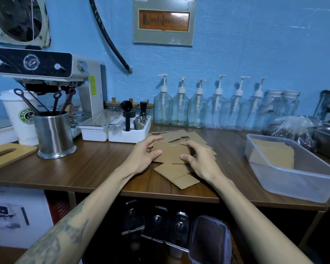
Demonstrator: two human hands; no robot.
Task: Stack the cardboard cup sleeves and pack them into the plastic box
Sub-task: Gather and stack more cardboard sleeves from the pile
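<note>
Flat brown cardboard cup sleeves lie in a loose pile (179, 173) at the middle of the wooden counter. A small stack of sleeves (170, 152) is held above that pile between both hands. My left hand (144, 155) grips its left end, thumb on top. My right hand (198, 161) grips its right end, fingers curled over the far edge. More sleeves (191, 137) fan out behind the hands. The clear plastic box (301, 184) stands at the right of the counter, with a stack of sleeves (274, 155) leaning inside it at the back.
A steel utensil cup (54, 134), a paper coffee cup (20, 119) and an espresso machine (46, 73) stand at the left. White trays (130, 136) sit behind the pile. Several glass pump bottles (200, 109) line the blue wall. Bagged goods (291, 128) lie behind the box.
</note>
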